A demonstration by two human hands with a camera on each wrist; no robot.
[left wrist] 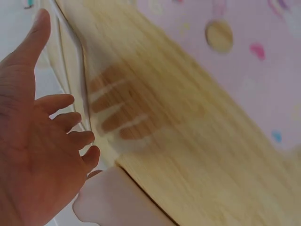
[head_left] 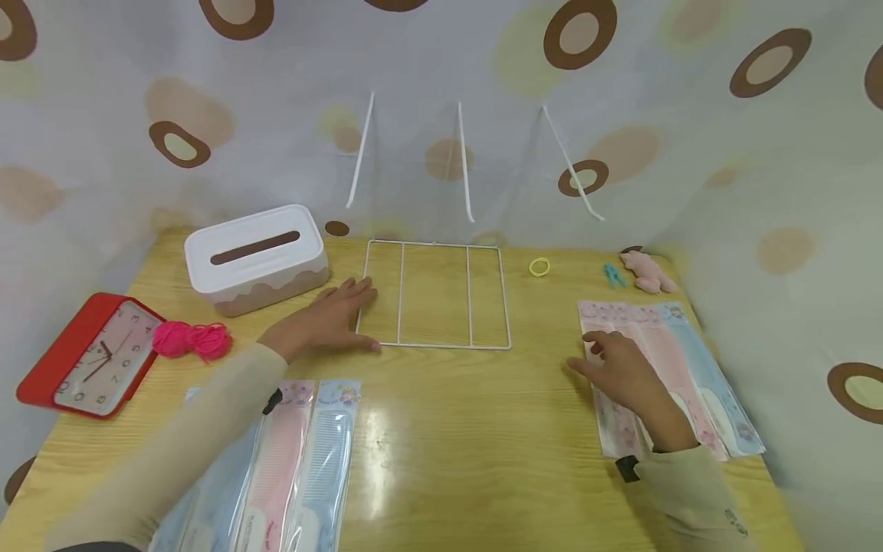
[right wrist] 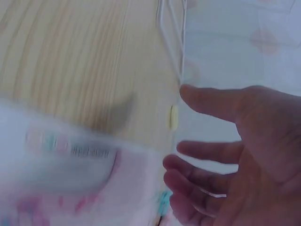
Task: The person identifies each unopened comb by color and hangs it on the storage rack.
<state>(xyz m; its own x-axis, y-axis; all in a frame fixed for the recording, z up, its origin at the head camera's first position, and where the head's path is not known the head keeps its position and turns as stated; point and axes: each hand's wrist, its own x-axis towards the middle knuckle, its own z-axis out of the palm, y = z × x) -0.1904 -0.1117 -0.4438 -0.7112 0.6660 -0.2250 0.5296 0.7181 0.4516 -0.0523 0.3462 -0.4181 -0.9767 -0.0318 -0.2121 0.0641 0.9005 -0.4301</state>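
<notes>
"So, how will that white wire frame [head_left: 469, 299] midway across the tabletop [head_left: 469, 429] handle?"

"Light but stiff, I'd guess; take its outer side wires. Left hand [head_left: 324, 318] spreads at its nine o'clock, contact unclear; right hand [head_left: 631, 373], empty, fingers loosely bent, at four. Tissue box [head_left: 257, 264] crowds past nine; bare wood opens toward six."

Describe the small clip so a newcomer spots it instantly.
On the wooden table, find the plastic packets by the right hand. Beyond their far edge, left of the pink toy, lies the clip: teal, unlike that toy or the yellow ring.
</notes>
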